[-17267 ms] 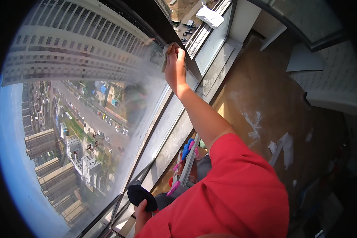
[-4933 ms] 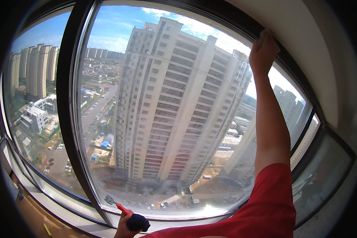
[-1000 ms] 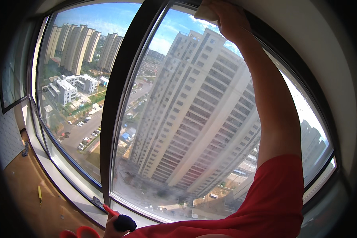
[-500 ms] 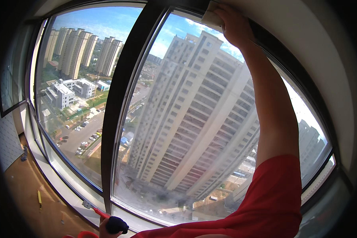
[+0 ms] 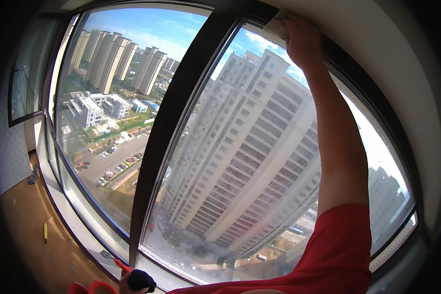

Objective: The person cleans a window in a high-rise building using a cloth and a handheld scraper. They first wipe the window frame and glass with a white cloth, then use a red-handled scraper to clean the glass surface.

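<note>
At the top of the large window pane (image 5: 240,161), my right hand (image 5: 304,41) is raised with the arm stretched up. Its fingers press a pale, flat cloth or pad (image 5: 277,27) against the upper corner by the dark frame (image 5: 169,117). Low on the left, my left hand (image 5: 127,283) is closed around a scraper (image 5: 124,265) with a red shaft, a black grip end and a small metal head. That head lies over the white sill. Smears and haze show on the glass in front of the tall building.
A white sill (image 5: 71,215) runs along the window's foot. On the brown floor (image 5: 27,255) lies a slim yellow tool (image 5: 45,234), and a small dark bundle (image 5: 33,175) sits near the wall. Red rounded things (image 5: 90,287) show at the lower edge. Left of the frame is another pane (image 5: 117,122).
The view has tilted, so the window and buildings appear shifted right and slightly lower. My right hand stays at the top corner with the pale pad; my left hand still holds the scraper.
</note>
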`<action>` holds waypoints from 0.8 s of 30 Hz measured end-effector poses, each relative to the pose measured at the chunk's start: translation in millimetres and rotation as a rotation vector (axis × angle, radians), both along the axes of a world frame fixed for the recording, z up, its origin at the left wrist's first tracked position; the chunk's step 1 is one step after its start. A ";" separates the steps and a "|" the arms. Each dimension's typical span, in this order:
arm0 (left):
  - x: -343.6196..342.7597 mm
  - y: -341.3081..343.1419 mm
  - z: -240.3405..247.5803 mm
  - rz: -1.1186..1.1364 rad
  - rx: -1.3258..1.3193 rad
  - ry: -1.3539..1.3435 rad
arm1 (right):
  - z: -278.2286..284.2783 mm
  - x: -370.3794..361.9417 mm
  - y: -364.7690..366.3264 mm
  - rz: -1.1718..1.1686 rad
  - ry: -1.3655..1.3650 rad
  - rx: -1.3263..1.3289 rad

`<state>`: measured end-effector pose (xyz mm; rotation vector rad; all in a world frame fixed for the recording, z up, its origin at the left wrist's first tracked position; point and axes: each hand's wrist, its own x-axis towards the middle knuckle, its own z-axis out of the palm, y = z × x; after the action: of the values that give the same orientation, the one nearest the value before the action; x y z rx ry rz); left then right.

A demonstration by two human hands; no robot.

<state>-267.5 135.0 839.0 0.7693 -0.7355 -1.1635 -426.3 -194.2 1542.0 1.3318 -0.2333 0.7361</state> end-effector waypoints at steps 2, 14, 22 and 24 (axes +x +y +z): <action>-2.1 -0.9 2.1 0.018 -0.003 -0.036 | 2.9 31.9 -10.3 0.029 0.008 -0.022; 2.6 18.7 23.6 0.214 0.122 -0.344 | -21.2 103.9 -32.8 0.008 0.046 0.035; -10.2 29.6 11.9 0.283 0.162 -0.292 | -196.2 132.4 -48.0 0.240 0.056 0.459; -0.2 43.4 -1.0 0.270 0.187 -0.385 | -212.6 131.8 -42.6 0.184 0.116 0.463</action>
<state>-267.7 178.4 838.0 1.2326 -0.8153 -0.8544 -294.5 -236.8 1329.4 1.8496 -0.1969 0.7836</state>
